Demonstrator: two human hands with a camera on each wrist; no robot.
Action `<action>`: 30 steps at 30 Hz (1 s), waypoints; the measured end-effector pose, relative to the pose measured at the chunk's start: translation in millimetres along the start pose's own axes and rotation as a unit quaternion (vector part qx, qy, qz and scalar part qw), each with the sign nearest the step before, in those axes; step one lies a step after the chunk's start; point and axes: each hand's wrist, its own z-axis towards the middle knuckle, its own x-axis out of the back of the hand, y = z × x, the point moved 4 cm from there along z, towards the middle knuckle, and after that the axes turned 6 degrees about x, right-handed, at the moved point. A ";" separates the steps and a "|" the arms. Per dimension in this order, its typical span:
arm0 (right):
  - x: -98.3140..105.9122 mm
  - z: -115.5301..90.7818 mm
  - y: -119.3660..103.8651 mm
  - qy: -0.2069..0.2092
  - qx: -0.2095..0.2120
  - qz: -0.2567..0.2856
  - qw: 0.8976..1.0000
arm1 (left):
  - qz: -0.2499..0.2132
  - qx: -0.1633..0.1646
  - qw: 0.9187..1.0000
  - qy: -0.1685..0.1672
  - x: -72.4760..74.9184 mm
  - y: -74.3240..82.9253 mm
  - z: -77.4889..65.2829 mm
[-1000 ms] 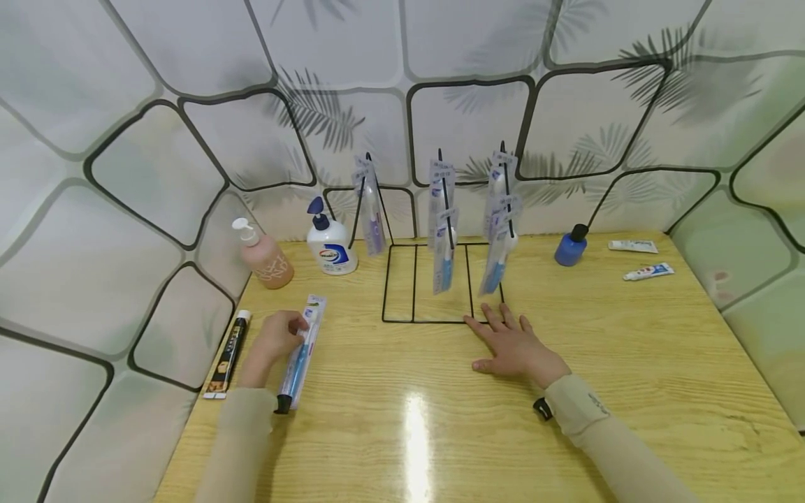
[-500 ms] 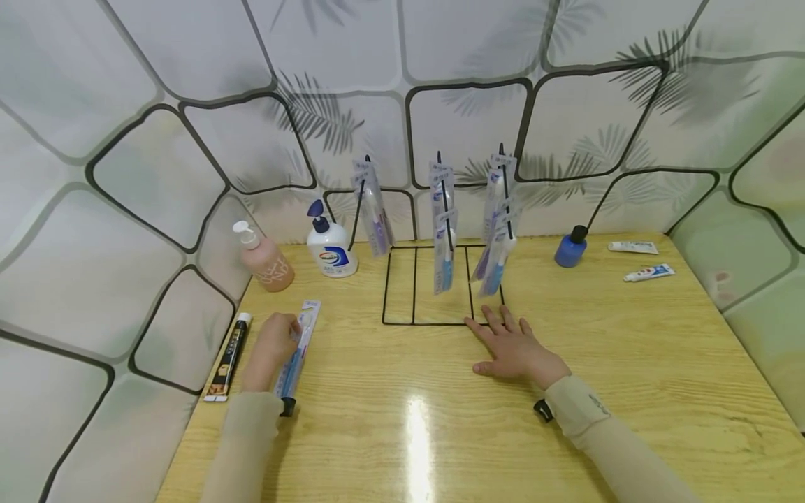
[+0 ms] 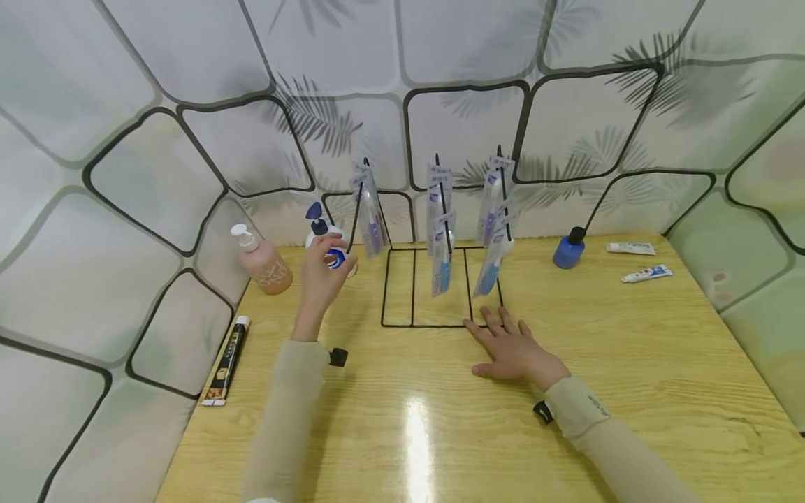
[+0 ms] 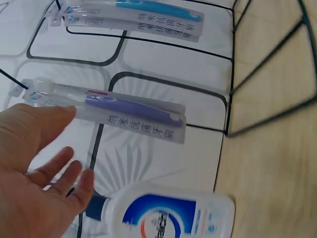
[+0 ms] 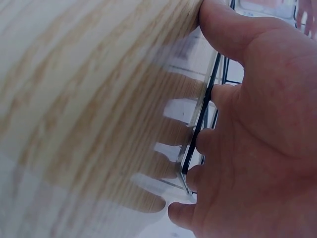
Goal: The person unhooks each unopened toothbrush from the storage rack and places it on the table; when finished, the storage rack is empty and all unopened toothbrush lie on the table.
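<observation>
Wooden desk (image 3: 704, 349), black wire rack (image 3: 396, 325), and a person's right hand (image 3: 512, 349) and left hand (image 3: 321, 276) at work.

The right hand lies at the rack's front edge, its 5 digits spread, holding nothing. The left hand is raised before a white pump bottle (image 4: 218, 215), thumb and fingers apart, nothing visible in the grip. Near the thumb, a purple toothbrush pack (image 4: 133, 111) hangs on the left hook (image 4: 14, 79); contact cannot be told. The step in hand looks like handling that pack at its hook; the next move probably calls for a light pinch near its top, clear of the bottle.
</observation>
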 end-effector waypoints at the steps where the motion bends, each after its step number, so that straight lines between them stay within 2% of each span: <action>1: -0.4 0.2 0.2 -0.002 -0.002 -0.001 1.000 | -0.020 -0.006 1.000 0.008 -3.2 2.6 5.1; 6: -2.3 1.0 0.0 -0.005 -0.001 0.002 1.000 | -0.105 -0.053 0.993 0.028 -14.2 13.6 22.3; 11: -3.3 1.0 0.0 -0.006 -0.003 0.010 1.000 | -0.154 -0.077 0.984 0.041 -21.4 18.3 30.6; 17: -3.4 0.3 1.1 -0.009 -0.006 0.013 1.000 | -0.173 -0.076 0.980 0.069 -27.2 27.6 34.0; 22: -2.6 0.1 1.6 -0.006 -0.004 0.011 1.000 | -0.178 -0.079 0.976 0.095 -22.8 48.8 27.7; 30: -2.0 0.5 3.9 -0.002 -0.006 0.011 1.000 | -0.199 -0.070 0.973 0.094 -25.5 59.2 23.7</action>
